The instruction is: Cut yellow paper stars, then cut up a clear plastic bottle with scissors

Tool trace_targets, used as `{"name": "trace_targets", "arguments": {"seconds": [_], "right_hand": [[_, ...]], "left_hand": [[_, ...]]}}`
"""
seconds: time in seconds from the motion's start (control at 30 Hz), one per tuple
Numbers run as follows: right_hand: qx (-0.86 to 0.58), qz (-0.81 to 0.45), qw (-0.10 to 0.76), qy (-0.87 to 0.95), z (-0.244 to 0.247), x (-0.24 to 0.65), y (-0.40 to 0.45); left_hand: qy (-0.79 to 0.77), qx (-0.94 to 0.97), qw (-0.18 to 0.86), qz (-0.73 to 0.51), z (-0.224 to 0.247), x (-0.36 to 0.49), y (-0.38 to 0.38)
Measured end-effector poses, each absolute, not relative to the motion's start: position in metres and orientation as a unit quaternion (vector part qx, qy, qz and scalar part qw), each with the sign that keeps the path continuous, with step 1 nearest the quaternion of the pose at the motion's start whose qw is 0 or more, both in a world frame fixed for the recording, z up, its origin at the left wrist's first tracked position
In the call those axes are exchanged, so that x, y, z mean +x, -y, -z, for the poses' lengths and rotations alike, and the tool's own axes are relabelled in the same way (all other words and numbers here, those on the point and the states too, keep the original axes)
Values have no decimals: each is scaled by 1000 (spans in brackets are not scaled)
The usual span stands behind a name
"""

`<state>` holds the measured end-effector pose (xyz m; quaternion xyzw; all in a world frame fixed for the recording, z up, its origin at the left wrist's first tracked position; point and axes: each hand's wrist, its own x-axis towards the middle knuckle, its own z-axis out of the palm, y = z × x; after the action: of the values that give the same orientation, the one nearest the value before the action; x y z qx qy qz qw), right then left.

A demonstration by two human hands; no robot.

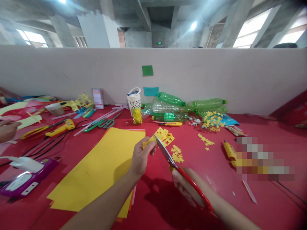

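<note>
My left hand [140,157]'s got a small yellow paper piece [147,141] pinched between thumb and fingers; right hand [182,184]'s gripping red-handled scissors [192,183], blade tips right by the paper's edge.

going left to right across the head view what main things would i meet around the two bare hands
Purple plastic power strip → stack of yellow rectangular sheets → left hand holding a yellow cut-out strip → right hand holding red-handled metal scissors → yellow glue gun
</note>
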<state>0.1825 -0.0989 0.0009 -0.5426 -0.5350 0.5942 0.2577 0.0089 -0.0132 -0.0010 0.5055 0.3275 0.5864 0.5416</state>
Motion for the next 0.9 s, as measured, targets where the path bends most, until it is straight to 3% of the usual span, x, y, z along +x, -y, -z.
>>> {"name": "trace_targets", "arguments": {"seconds": [0.6,0.9], "right_hand": [[-580,-567,238,535,-8,181,97],[-578,-569,243,532,-9,183,96]], "left_hand": [[-332,479,554,-594,0,9,12],[-348,367,584,-635,-3,5,2]]}}
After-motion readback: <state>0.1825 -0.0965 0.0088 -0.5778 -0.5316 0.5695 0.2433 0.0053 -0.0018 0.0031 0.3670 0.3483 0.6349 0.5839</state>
